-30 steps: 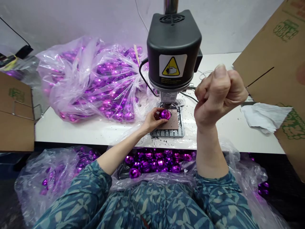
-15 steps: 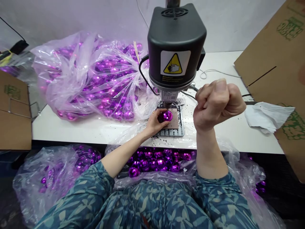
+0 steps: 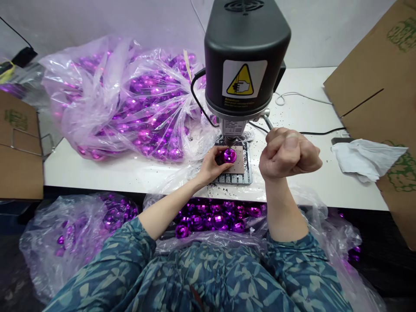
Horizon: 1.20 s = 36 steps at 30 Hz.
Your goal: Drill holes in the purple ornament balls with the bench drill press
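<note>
My left hand [image 3: 212, 165] is closed around the side of a shiny purple mirror-ball ornament [image 3: 230, 155], thumb in front and fingers behind. The ball rests on a brown board [image 3: 238, 167] on the metal base [image 3: 248, 177] of a bench drill press [image 3: 248, 52]. Directly above the ball is the press's lower end [image 3: 230, 141]; any bit there is too small to make out. My right hand [image 3: 289, 154] is a fist around the end of the press's feed lever [image 3: 268, 122], whose grip is hidden inside the fingers.
A big clear bag of purple balls [image 3: 146, 108] lies on the white table [image 3: 113, 175] at left. An open bag of more balls [image 3: 211, 219] hangs below the front edge. Cardboard boxes [image 3: 367, 73] flank the table. White paper [image 3: 367, 158] lies at right; dark shavings surround the base.
My right fist has come down and slightly left with the lever. The left hand still holds the ball on the board. The view has shifted a little.
</note>
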Available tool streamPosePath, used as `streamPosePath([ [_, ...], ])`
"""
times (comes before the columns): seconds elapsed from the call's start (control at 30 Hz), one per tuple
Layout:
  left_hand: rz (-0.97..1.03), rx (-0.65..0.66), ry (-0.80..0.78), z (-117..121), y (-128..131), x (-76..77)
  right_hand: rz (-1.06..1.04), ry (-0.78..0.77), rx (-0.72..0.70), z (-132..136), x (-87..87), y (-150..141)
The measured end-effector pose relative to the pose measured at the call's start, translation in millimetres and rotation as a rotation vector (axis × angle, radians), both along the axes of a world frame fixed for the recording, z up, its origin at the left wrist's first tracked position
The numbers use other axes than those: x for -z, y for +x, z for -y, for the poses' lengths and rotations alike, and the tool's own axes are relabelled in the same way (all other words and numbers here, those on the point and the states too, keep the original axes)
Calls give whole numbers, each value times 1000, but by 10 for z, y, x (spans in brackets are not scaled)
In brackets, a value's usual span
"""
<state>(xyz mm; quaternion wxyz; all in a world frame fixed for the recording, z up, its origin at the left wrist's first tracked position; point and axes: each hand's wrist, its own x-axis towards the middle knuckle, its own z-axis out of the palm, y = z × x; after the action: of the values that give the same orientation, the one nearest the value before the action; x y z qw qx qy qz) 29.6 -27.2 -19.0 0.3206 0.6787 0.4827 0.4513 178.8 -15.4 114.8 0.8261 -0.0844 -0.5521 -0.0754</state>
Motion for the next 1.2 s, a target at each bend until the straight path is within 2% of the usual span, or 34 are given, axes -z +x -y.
streamPosePath([
  [0.23,21,-14,-10,12,12,-16,53,74,-26,-23,139,10],
  [0.3,22,-23,-11,13,20,-14,43,75,-32,-11,126,-4],
  [0.4,8,-40,-10,11,46,-18,-29,-4,-30,7,-66,-34],
  [0.5,-24,-96,-11,53,42,-83,-90,-271,-16,1,-375,-50],
  [0.57,-54,-127,-10,150,-32,-185,-93,-375,-34,-20,-534,-46],
  [0.63,-116,-49,-32,326,-188,-312,-98,-385,-64,-42,-607,-35],
  [0.7,-219,145,-90,584,-398,-405,-104,-386,-96,-58,-610,-25],
  [0.77,-352,306,-163,903,-604,-401,-116,-384,-140,-64,-584,-23],
  [0.83,-513,351,-225,1240,-753,-278,-134,-366,-180,-64,-563,-32],
  [0.9,-688,436,-258,1540,-828,-84,-159,-337,-196,-65,-558,-46],
  [0.97,-833,529,-222,1747,-848,84,-169,-323,-190,-69,-562,-57],
  [1.03,-910,570,-154,1819,-845,135,-170,-324,-180,-72,-564,-59],
  [1.07,-917,586,-123,1797,-844,106,-165,-329,-177,-72,-563,-57],
  [1.13,-840,649,-90,1635,-851,-41,-160,-335,-169,-70,-558,-49],
  [1.2,-653,666,-78,1322,-867,-243,-155,-349,-166,-62,-554,-40],
])
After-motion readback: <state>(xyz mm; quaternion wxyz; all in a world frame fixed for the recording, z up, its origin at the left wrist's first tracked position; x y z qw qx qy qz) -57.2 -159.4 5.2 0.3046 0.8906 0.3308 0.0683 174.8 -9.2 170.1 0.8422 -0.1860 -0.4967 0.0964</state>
